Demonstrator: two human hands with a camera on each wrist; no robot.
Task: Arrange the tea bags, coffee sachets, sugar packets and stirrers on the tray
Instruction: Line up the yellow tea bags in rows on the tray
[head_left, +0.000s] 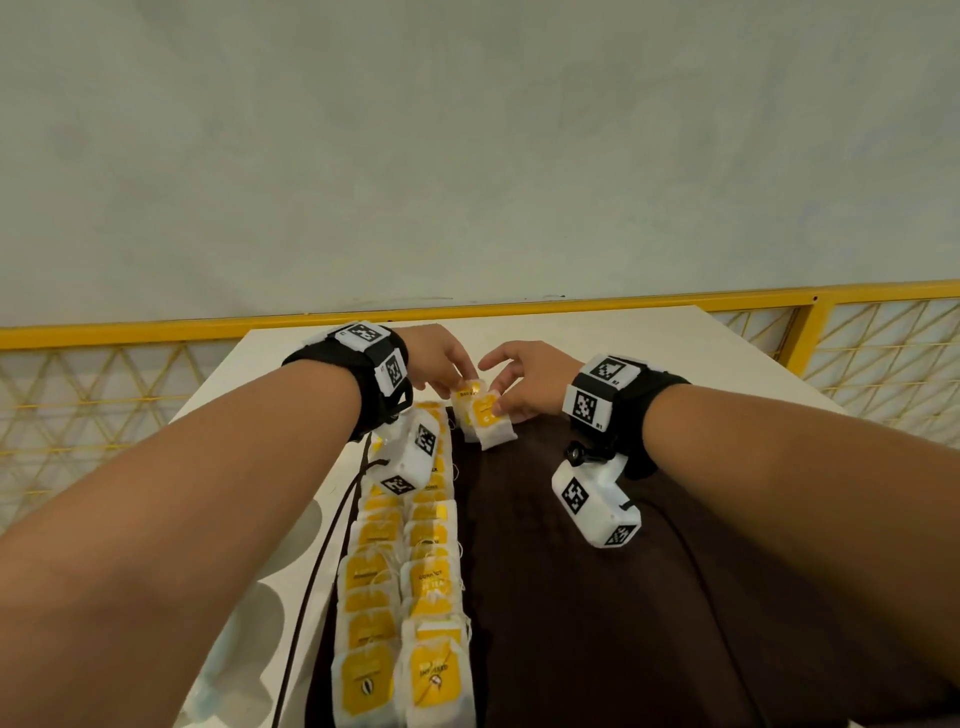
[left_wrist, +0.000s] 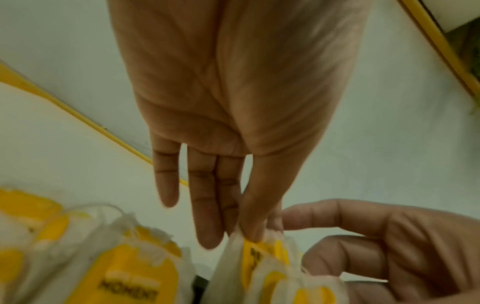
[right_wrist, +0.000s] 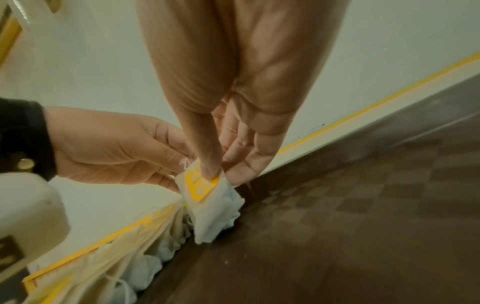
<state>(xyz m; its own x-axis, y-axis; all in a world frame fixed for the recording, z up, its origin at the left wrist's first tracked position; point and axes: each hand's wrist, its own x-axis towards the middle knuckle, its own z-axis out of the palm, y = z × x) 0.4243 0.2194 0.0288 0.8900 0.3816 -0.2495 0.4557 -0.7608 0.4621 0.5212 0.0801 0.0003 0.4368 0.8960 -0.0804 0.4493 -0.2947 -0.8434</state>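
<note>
Two white tea bags with yellow tags (head_left: 484, 415) stand at the far end of the dark brown tray (head_left: 597, 597), held between both hands. The left hand (head_left: 441, 358) pinches the top edge of the rear bag between thumb and fingertips; in the left wrist view its other fingers (left_wrist: 205, 205) point straight down beside the pinch. The right hand (head_left: 524, 382) pinches the yellow tag (right_wrist: 200, 183) of the front bag with thumb and forefinger, its index finger raised toward the left hand. The bags' lower ends touch the tray's surface, which shows a faint chequered pattern in the right wrist view. Just left of them, two rows of overlapping tea bags (head_left: 405, 597) run along the tray's left side from near the camera up to the hands. The tray sits on a white table (head_left: 727, 353), with a black cable (head_left: 311, 571) trailing along the table's left part. Beyond the table run a yellow railing (head_left: 156, 332) with lattice panels and a pale wall (head_left: 467, 156)
</note>
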